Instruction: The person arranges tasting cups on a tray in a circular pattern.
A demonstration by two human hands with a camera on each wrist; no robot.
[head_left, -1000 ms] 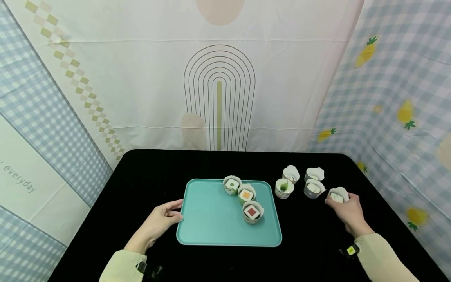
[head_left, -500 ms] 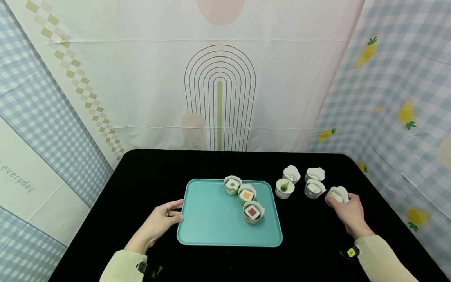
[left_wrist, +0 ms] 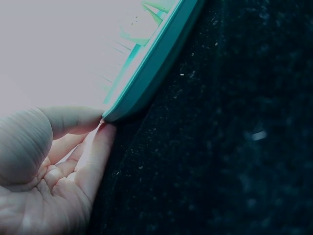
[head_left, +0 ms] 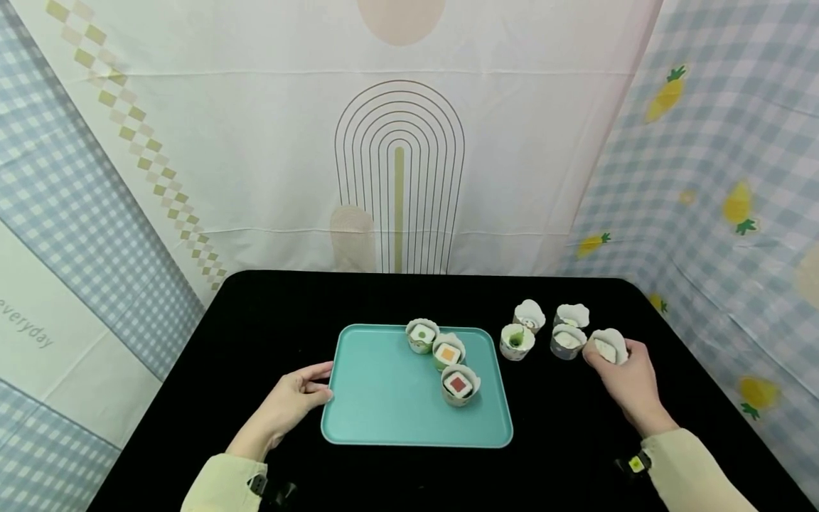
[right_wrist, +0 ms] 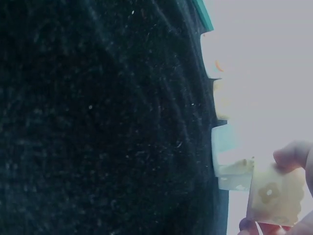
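Observation:
My left hand [head_left: 293, 404] pinches the left rim of a teal tray [head_left: 377, 398] between thumb and fingertips; the left wrist view shows the thumb [left_wrist: 73, 120] right at the edge. On the tray's right part stand three paper cups with square sushi-like pieces: one with a green centre [head_left: 422, 335], one orange [head_left: 448, 354], one red [head_left: 458, 385]. My right hand [head_left: 633, 384] grips a pale paper cup [head_left: 608, 346] with a white filling, its thumb and fingers on opposite sides. That cup is close beside a grey patterned cup [head_left: 566, 344]. In the right wrist view the held cup [right_wrist: 276, 196] shows a flower print.
Beyond the tray's right edge stand a cup with a green filling [head_left: 516, 343], a white cup [head_left: 529, 316] behind it, and another white cup [head_left: 572, 315] behind the grey one. A black cloth [head_left: 275, 313] covers the table; printed curtains [head_left: 269, 163] hang around it.
My right hand has shifted slightly left and away from me with its cup, which now sits nearer the grey cup. My left hand and the tray stay in place.

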